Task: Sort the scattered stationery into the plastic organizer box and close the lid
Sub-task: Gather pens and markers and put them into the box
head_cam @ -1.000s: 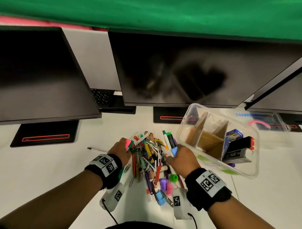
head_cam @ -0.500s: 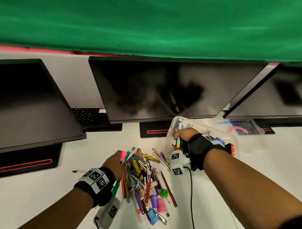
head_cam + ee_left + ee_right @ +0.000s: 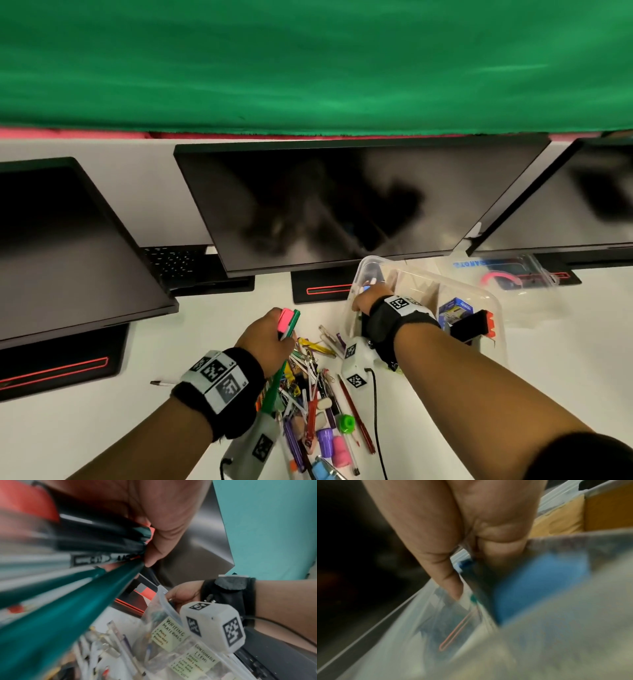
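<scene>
Head view: the left hand (image 3: 265,337) is gripping a bundle of pens (image 3: 287,325) above the pile (image 3: 318,404) on the counter (image 3: 102,421); the right hand (image 3: 368,301) is reaching into the organizer box (image 3: 493,308).
Left wrist: fingers (image 3: 159,545) are clenching the pens.
Right wrist: fingers (image 3: 443,563) are pinching markers (image 3: 530,585) inside the box.

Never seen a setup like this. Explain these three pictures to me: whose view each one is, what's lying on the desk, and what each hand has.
No machine here: a person wears one camera on the head and one on each wrist. The head view looks down at a white desk with a pile of stationery and a clear plastic organizer box, lid off. The left hand grips a bundle of pens and markers; the left wrist view shows them up close, blurred. The right hand reaches into the box's left compartment, holding pens; its wrist view is blurred.
</scene>
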A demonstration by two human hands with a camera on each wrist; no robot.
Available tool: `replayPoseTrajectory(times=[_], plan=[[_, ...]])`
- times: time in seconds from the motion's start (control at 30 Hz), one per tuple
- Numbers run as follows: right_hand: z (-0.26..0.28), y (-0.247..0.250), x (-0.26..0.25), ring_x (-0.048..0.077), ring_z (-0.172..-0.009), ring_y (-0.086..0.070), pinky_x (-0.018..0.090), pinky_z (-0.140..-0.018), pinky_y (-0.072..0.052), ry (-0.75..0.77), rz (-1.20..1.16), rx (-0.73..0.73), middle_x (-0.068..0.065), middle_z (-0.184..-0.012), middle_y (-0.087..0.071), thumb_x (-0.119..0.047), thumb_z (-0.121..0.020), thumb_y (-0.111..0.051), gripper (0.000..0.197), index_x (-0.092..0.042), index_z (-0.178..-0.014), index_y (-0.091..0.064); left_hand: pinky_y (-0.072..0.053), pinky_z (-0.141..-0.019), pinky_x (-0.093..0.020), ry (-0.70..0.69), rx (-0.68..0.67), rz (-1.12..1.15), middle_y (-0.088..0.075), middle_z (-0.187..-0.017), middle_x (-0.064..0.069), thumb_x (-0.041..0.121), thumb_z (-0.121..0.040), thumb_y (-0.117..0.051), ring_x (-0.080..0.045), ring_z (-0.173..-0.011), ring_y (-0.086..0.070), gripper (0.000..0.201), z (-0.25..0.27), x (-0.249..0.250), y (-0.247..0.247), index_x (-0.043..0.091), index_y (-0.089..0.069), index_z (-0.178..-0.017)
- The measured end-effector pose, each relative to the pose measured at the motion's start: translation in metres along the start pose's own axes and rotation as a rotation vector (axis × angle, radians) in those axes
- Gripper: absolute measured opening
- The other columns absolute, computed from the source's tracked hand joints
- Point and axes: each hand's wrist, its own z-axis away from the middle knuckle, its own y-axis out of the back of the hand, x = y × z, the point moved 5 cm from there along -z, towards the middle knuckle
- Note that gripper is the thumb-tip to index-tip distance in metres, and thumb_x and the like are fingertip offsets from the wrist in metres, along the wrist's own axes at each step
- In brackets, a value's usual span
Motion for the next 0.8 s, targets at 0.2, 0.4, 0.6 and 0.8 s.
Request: replayPoseTrajectory(times=[0.2,0.4,0.6,0.8], plan=[[0.012,0.012,0.013,0.027,-0.117,-0.055,0.032,-0.099,-0.044,0.184,-0.045,0.065,0.012,-0.127,-0.059,-0.019,-0.09,-0.052,0.033,-0.006,-0.119,-0.059,-0.049,-0.078,-0.03,-0.052,0.017,0.014,-0.064,-0.099,-0.009,0.02,-0.088,-0.057,-0.025,-0.091,-0.062,0.027,-0.016,0.045,-0.004,0.013,-0.049,-0.113],[0.075,0.039,0.06,0.017,-0.095,-0.061,0.031,-0.088,-0.05,0.541,0.141,0.252,0.002,-0.104,-0.066,-0.019,-0.084,-0.059,0.018,-0.016,-0.1,-0.066,-0.04,-0.072,-0.027,-0.101,0.015,-0.016,-0.058,-0.09,-0.004,0.024,-0.087,-0.059,-0.02,-0.081,-0.056,0.025,-0.038,0.088,-0.018,0.013,-0.052,-0.109],[0.083,0.022,0.131,0.019,-0.101,-0.053,0.028,-0.089,-0.045,0.633,0.335,0.152,0.001,-0.104,-0.061,-0.035,-0.088,-0.057,0.024,-0.019,-0.103,-0.065,-0.041,-0.071,-0.028,-0.13,0.001,-0.058,-0.057,-0.088,-0.005,0.02,-0.087,-0.059,-0.022,-0.08,-0.053,0.023,-0.068,0.126,-0.038,0.008,-0.057,-0.106],[0.083,0.007,0.134,0.021,-0.102,-0.053,0.028,-0.087,-0.041,0.71,0.268,0.128,0.004,-0.103,-0.064,-0.027,-0.091,-0.053,0.019,-0.018,-0.102,-0.065,-0.042,-0.076,-0.03,-0.079,-0.042,-0.228,-0.06,-0.099,-0.011,0.033,-0.087,-0.061,-0.03,-0.096,-0.059,0.036,-0.084,0.136,-0.059,0.007,-0.055,-0.111]])
